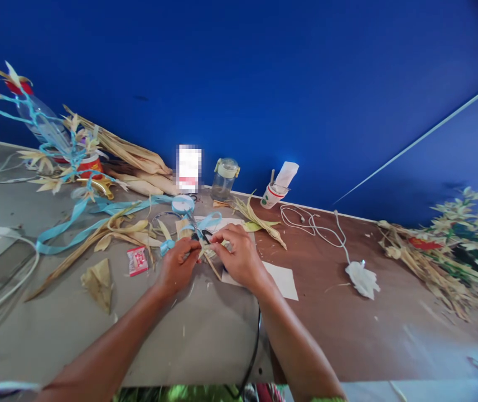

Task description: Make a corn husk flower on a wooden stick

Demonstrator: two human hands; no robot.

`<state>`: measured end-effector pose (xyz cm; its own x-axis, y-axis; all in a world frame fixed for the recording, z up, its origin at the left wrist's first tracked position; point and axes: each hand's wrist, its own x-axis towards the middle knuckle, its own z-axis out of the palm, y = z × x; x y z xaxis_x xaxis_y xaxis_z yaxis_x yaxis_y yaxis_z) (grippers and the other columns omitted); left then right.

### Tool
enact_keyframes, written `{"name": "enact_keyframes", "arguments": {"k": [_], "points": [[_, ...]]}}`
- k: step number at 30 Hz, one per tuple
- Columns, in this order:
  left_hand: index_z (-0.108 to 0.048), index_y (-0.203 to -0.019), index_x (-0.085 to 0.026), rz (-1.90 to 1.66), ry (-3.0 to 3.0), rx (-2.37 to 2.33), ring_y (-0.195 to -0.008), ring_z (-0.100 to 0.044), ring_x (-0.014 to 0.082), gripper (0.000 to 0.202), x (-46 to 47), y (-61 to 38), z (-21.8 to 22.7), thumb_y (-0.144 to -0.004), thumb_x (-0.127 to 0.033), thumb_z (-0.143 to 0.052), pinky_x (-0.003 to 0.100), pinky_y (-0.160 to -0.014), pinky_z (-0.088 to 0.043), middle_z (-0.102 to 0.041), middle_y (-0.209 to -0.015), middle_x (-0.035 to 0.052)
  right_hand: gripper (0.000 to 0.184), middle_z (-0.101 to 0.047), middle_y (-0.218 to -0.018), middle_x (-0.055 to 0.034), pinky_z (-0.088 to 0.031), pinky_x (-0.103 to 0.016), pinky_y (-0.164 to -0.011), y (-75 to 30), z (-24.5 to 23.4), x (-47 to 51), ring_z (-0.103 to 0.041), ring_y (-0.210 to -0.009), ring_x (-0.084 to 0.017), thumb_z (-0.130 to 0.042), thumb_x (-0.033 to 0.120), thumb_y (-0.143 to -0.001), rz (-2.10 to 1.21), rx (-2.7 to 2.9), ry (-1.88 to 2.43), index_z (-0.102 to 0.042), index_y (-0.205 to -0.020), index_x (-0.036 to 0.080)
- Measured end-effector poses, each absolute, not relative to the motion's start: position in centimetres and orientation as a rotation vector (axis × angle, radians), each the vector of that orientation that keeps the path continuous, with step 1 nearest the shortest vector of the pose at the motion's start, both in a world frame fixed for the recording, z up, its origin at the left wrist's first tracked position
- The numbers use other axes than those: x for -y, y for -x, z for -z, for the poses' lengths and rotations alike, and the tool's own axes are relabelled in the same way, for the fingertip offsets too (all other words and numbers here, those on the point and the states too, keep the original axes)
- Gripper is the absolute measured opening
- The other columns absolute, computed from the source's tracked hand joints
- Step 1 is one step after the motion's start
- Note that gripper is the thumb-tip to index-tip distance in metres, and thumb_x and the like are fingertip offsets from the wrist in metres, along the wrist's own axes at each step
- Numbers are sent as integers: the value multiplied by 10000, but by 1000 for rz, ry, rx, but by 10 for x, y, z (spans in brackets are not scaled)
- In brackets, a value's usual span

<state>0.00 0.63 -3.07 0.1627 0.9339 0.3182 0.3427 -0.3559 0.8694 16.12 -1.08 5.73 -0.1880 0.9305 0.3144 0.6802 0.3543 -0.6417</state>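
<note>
My left hand (181, 262) is closed in a pinch over the middle of the table, on a small pale strip of corn husk (203, 247). Facing it from the right, my right hand (239, 254) has thumb and fingertips drawn together; what they grip is too small to make out. Just beyond the fingertips are scissors (196, 222), blades pointing away and dark handles close to both hands. A roll of light blue ribbon (183, 204) lies behind, with loose blue ribbon (69, 237) trailing left. A thin stick-like piece (212, 266) shows below the fingers.
Dried husks (125, 151) lie along the blue wall at left, near a blue-wrapped branch with husk flowers (73, 148). A lidded jar (225, 177), paper cup (273, 195), white cable (318, 226) and red packet (137, 261) are around. At far right are more husks (435, 273).
</note>
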Motion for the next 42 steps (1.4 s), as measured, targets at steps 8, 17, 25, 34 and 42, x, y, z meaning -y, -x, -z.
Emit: {"name": "enact_keyframes", "arguments": {"k": [8, 17, 25, 34, 42], "points": [[-681, -786, -220, -1215, -1870, -1218, -810, -614, 210, 187, -5, -2, 33, -826, -249, -501, 393, -906, -443, -622, -570, 8, 100, -649, -898, -27, -336, -334, -806, -161, -57, 14, -528, -913, -195, -594, 143, -817, -377, 2126, 1436, -663, -840, 212], [-688, -774, -230, -1214, -1879, -1212, -909, -632, 240, 190, -6, -2, 37, -810, -245, -502, 423, -946, -440, -657, -625, 28, 88, -608, -894, -41, -295, -345, -797, -161, -61, 18, -480, -927, -204, -550, 154, -842, -155, 2349, 1390, -618, -866, 204], [-662, -708, -232, -1202, -1890, -1175, -788, -640, 229, 200, -4, -3, 28, -795, -242, -483, 427, -935, -452, -641, -564, 13, 115, -595, -893, -66, -278, -371, -771, -161, -63, 19, -456, -913, -222, -490, 197, -892, 9, 2507, 1330, -594, -842, 191], [-656, -734, -232, -1171, -1922, -1154, -738, -635, 210, 199, -4, -3, 35, -795, -197, -470, 428, -968, -435, -564, -488, -20, 99, -602, -868, -56, -274, -370, -767, -162, -57, 17, -457, -911, -215, -496, 187, -887, 21, 2555, 1300, -584, -842, 187], [-654, -724, -229, -1129, -1930, -1163, -766, -637, 222, 182, -4, -1, 34, -780, -200, -483, 425, -959, -435, -561, -479, -15, 110, -598, -858, -52, -267, -361, -758, -162, -59, 15, -461, -898, -205, -489, 185, -891, -8, 2560, 1279, -575, -824, 175]]}}
